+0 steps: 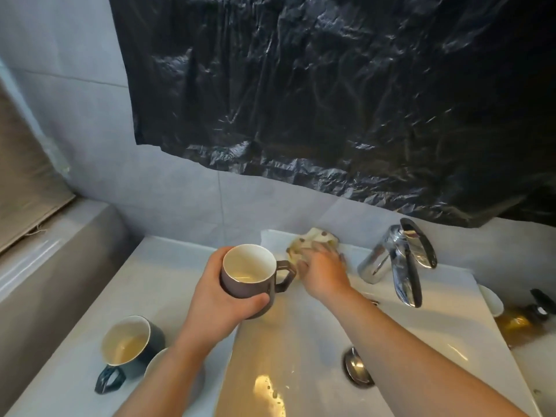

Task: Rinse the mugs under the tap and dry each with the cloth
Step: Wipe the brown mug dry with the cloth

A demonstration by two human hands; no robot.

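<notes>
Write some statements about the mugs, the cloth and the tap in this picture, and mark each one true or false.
1. The left hand grips the brown mug upright. True.
2. The right hand touches the cloth beside the tap. True.
3. Water runs from the tap. False: no stream shows.
4. The dark mug lies on its side in the sink. False: it stands upright on the counter, left of the sink.

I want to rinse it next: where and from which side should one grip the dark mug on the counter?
Probably by its angular handle, from the near side: the dark mug stands upright and its handle points toward the person, with an open loop to hook through.
</notes>
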